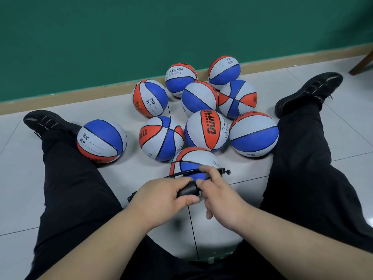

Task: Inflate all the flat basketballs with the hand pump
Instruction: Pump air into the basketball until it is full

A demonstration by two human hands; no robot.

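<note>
Pump work centred on the black hand pump (188, 190), held low over the tiled floor (343, 142) between the person's spread legs (70, 178). The left hand (161, 199) was curled round its barrel. The right hand (220, 197) pinched the thin hose (181, 173) where it left the barrel, probably to steer it. The needle tip (227, 171) hung free, not yet in any valve, just in front of the nearest basketball (191, 156).

Nine more basketballs (253, 134) were clustered beyond it towards the green wall (121, 37), likely corralled by the legs to stay within reach. Which of them were flat I could not tell.

One ball by the wall (177, 77) read "CHILDREN" above small Chinese characters. A ball with an orange panel (207, 128) bore bold stylised lettering I could not read with certainty, beside a partial "CHIL". Two balls, one by the left shoe (101, 140), carried "班级" and "姓名" with blank lines.
</note>
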